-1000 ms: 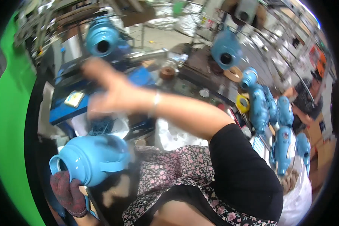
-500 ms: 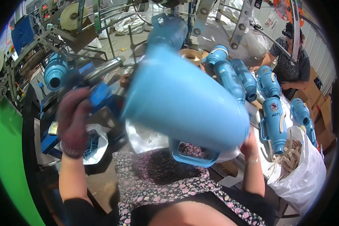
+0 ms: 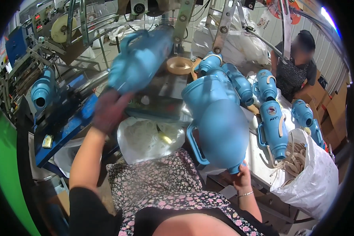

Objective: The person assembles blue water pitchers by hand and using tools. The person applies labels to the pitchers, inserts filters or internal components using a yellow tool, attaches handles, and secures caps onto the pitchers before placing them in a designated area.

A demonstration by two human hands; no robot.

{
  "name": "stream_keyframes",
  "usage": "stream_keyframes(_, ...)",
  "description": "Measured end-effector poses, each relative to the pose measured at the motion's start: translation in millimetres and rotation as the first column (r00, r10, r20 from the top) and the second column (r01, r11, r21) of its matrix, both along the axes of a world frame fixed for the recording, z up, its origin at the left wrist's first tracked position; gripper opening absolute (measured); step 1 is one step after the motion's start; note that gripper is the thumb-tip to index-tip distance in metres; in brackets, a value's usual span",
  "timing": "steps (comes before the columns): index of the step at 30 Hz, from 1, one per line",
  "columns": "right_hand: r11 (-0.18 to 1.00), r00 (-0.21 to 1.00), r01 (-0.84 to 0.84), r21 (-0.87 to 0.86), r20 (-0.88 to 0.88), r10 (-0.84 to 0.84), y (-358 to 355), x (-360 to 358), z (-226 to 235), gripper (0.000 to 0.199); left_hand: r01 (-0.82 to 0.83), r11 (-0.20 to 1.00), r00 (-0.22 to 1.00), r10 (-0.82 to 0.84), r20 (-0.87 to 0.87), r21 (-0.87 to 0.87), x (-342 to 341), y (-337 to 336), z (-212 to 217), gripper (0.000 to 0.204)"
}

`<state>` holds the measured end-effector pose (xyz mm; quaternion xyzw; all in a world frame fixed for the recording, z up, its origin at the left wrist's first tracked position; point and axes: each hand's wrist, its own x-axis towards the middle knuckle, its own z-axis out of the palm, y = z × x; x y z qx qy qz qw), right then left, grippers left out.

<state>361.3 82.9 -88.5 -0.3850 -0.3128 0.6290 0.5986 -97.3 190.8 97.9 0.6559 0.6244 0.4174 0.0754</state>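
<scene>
Nearest: floral cloth apron (image 3: 161, 183). Bare right hand (image 3: 243, 179) has its grip closed at the narrow neck of a light-blue, round-shouldered flask with a loop handle (image 3: 224, 133); neck mostly visible, some fingers hidden behind it. Flask hangs tilted, neck toward the wearer, over the near edge of the white-topped desk (image 3: 259, 167), blocking part of the flasks behind. Left hand in a dark-red glove (image 3: 111, 112): grip clamped on the lower end of a blurred blue flask with a side handle (image 3: 141, 59); individual fingers too smeared to separate. Between the hands, lower: white plastic bag (image 3: 139, 143), contents hard to make out. Right: white sack (image 3: 316, 181) of beige straps (image 3: 301, 165). Farther: strapped blue flask (image 3: 273, 128), tan ring (image 3: 179, 65), co-worker (image 3: 299, 69), lower body hidden.
</scene>
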Motion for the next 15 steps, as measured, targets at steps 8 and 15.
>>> stream_keyframes(8, 0.909, 0.888, -0.411, 0.072, -0.193, 0.417, 120, -145, 51, 0.059, -0.219, 0.976, 0.968, 0.218, 0.124, -0.007, -135, -304, 29, 0.034)
stream_keyframes(15, 0.849, 0.537, -0.498, 0.176, -0.706, 0.462, 183, -392, 134, 0.050, -0.057, 0.994, 0.921, 0.089, 0.380, -0.095, -116, -337, 12, 0.044)
